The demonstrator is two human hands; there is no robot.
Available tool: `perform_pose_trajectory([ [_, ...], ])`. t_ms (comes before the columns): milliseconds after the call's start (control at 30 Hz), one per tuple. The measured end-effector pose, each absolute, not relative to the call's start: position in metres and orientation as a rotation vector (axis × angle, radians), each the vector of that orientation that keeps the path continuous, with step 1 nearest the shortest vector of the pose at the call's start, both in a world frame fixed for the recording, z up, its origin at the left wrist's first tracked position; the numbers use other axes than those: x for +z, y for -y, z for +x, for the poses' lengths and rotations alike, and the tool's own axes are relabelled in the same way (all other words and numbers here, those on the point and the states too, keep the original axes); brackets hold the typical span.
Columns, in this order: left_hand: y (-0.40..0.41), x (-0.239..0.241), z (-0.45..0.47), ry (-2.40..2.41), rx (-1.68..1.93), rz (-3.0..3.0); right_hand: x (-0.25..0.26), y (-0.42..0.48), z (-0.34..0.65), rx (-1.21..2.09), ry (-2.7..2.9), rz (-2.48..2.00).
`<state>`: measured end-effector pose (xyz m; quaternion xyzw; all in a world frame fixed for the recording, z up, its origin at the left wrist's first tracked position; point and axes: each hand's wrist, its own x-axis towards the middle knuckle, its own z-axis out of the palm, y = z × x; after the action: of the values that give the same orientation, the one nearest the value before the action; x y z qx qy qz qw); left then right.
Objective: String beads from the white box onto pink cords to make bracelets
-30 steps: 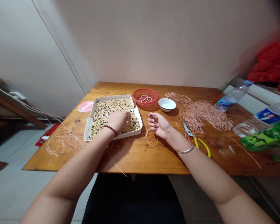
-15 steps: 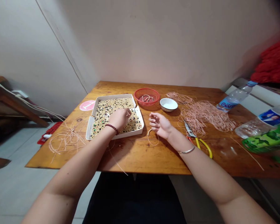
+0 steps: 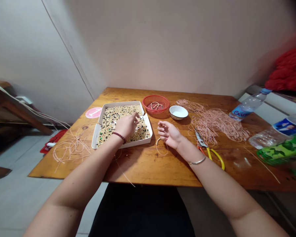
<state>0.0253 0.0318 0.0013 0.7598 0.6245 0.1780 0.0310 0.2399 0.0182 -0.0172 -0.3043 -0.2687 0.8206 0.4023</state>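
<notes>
My left hand [image 3: 126, 126] is over a white box tray [image 3: 148, 138] filled with small beads [image 3: 120, 110], mostly cream with black and a few green ones. Its fingers are curled down at the tray's right part, and whatever is between their tips is too small to see. To the right of the tray, my right hand [image 3: 169, 134] is closed, palm up, on a thin cord strung with cream beads [image 3: 158, 142]. The beaded part hangs below the fingers and the cord loops [image 3: 162, 154] down over the table.
Behind the hands are a red plastic basket [image 3: 156, 110] holding beaded strings and a white bowl [image 3: 178, 112]. Pink cord bundles [image 3: 219, 123], yellow-handled pliers [image 3: 209, 153] and plastic bottles [image 3: 249, 103] lie to the right. Loose cord [image 3: 72, 146] and a pink round card [image 3: 93, 113] are at left.
The whole view has shifted down slightly. My left fingers have lifted and spread a little over the beads; my right hand keeps its hold on the beaded cord.
</notes>
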Motion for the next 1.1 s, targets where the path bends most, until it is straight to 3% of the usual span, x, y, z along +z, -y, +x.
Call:
perform_pose_trajectory([
  [133, -0.0281, 0.0074, 0.0234, -2.11, 0.136, 2.465, -0.0161, -0.0178, 0.2399, 2.074, 0.678, -0.764],
  [233, -0.028, 0.0093, 0.0226, -2.117, 0.016, 2.461, -0.0156, -0.0177, 0.2395, 2.075, 0.681, -0.761],
  [1100, -0.0266, 0.0059, 0.0205, -2.088, 0.044, 2.512, -0.0225, -0.021, 0.2401, 2.093, 0.661, -0.706],
])
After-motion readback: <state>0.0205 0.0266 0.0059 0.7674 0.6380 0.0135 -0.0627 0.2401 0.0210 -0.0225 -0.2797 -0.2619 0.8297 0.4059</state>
